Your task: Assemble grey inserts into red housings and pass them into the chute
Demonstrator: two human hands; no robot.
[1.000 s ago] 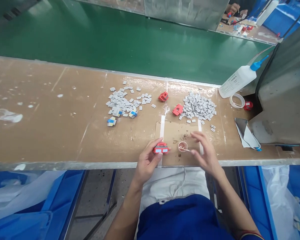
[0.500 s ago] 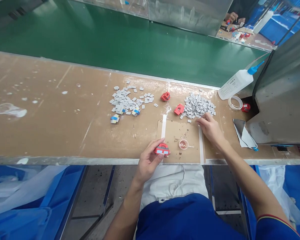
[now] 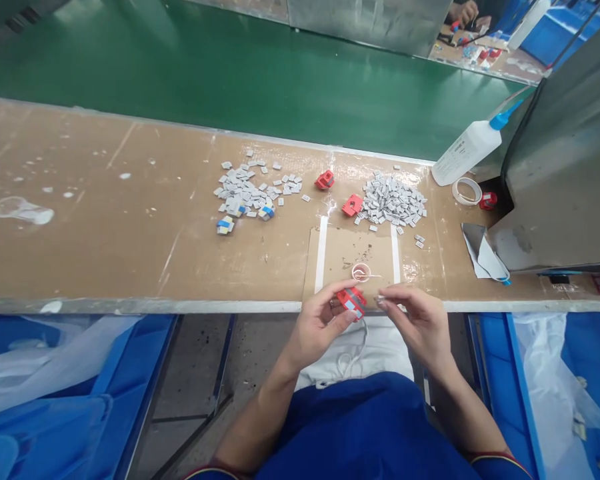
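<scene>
A tan workbench top [image 3: 105,227] runs across the view, with a green conveyor belt [image 3: 230,87] just beyond its far edge. Near its right end lie a white squeeze bottle with a blue nozzle [image 3: 467,152] and a roll of clear tape [image 3: 467,192] — a steel panel [image 3: 565,153] rises there too. Below the bench sit blue crates [image 3: 80,360] and white plastic sheeting [image 3: 540,373].

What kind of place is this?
Probably a factory assembly line: a green conveyor belt runs behind a long workbench, which holds heaps of small grey parts and a white squeeze bottle with a blue nozzle.
</scene>
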